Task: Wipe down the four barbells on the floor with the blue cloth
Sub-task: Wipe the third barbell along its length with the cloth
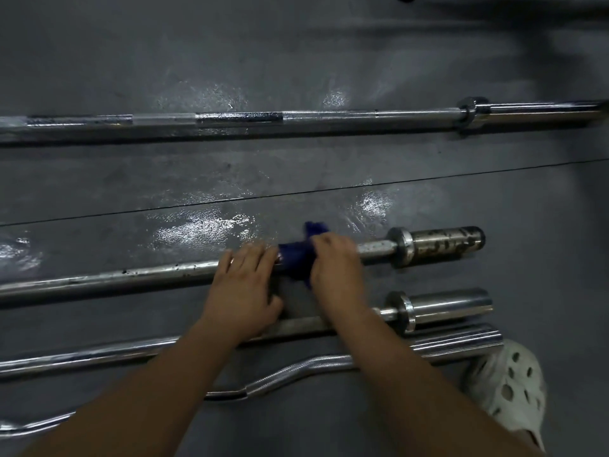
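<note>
Right grip [336,263] round crumpled blue cloth [294,259]

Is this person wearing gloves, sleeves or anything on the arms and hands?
No gloves: the left hand and right hand are bare. The left forearm and right forearm are bare too, with no sleeve, watch or band in view. Blur hides any ring. A white clog with round holes shows at lower right.

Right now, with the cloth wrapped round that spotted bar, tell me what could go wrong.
1. The bar shows dark pitting, heavier on its sleeve. The blue cloth gripped by the right hand might snag or smear grime along it.
2. The left hand only rests on the bar, so it could roll.
3. The shoe stands close by the curl bar, which is a trip risk.
</note>
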Available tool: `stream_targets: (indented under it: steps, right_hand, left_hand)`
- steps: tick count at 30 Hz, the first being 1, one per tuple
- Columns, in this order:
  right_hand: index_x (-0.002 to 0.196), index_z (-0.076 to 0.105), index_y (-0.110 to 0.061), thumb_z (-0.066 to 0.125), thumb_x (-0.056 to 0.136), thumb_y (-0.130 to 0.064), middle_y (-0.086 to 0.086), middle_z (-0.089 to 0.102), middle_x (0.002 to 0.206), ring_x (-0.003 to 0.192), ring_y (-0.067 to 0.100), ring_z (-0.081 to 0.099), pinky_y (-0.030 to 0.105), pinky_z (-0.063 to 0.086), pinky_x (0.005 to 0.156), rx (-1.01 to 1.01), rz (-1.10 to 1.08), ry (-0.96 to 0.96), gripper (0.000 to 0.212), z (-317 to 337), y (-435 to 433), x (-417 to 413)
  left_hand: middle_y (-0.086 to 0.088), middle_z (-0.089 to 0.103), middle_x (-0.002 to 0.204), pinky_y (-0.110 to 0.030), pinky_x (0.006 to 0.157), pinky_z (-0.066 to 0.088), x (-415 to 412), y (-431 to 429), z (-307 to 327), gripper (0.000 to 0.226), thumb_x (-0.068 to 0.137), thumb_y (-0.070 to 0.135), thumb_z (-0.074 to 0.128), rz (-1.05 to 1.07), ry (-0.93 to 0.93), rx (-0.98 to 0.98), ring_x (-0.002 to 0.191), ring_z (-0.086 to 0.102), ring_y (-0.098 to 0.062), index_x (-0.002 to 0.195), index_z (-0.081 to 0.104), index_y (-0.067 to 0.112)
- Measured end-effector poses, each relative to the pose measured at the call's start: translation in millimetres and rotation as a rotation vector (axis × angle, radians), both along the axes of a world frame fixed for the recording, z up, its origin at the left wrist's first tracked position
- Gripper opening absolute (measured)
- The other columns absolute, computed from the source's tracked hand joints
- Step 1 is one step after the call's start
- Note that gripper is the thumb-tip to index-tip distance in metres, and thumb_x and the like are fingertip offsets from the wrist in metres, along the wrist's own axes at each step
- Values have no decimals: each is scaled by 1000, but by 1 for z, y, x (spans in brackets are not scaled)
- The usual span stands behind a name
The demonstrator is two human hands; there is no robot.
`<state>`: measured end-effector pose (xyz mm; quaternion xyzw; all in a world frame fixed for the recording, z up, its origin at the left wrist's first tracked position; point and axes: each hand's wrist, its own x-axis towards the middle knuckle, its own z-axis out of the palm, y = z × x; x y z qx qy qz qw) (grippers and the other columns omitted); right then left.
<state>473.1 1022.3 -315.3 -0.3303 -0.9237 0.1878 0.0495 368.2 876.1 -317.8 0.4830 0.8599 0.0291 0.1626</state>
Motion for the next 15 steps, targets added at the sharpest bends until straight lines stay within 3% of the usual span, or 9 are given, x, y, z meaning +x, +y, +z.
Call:
stream_targets:
  steps: [3, 8, 10, 13, 15]
  right_hand:
    - [115, 66, 0, 51, 76, -3, 16, 62, 119, 108, 36, 53, 44, 46, 93, 32, -276, -19, 43, -6, 15, 19]
    - [103, 68, -5, 44, 73, -6, 11, 67, 109, 101, 34, 58, 44, 53, 84, -73, 57, 18, 38, 3, -18, 0]
    - [105, 67, -4, 49, 76, -1, 13, 66, 108, 102, 34, 59, 44, 51, 86, -94, -10, 8, 34, 4, 6, 10]
    - [122, 62, -4, 55, 79, 4, 12, 57, 133, 125, 34, 49, 45, 45, 96, -58, -265, -75, 44, 3, 7, 28]
    - [131, 57, -6, 57, 80, 3, 10, 51, 143, 135, 34, 42, 48, 44, 101, -101, -144, -97, 52, 6, -19, 21]
  left_hand:
    - [-11, 44, 151, -51, 116, 27, -3, -4, -2, 87, 70, 49, 46, -36, 23, -54, 140, 40, -27, 148, 40, 10]
    - [-13, 55, 139, -49, 109, 35, 2, -6, 4, 83, 68, 47, 42, -40, 10, -47, 127, 52, -29, 140, 49, 7]
    - [-11, 58, 135, -47, 106, 38, 3, -8, 5, 78, 69, 45, 44, -42, 12, -18, 122, 54, -28, 137, 52, 8]
    - [-9, 59, 134, -44, 105, 38, 2, -11, 4, 74, 71, 46, 46, -44, 18, 11, 120, 55, -28, 136, 53, 11]
    - [-11, 56, 138, -44, 107, 35, 3, -12, 1, 76, 73, 48, 45, -47, 8, 4, 124, 52, -30, 138, 52, 9]
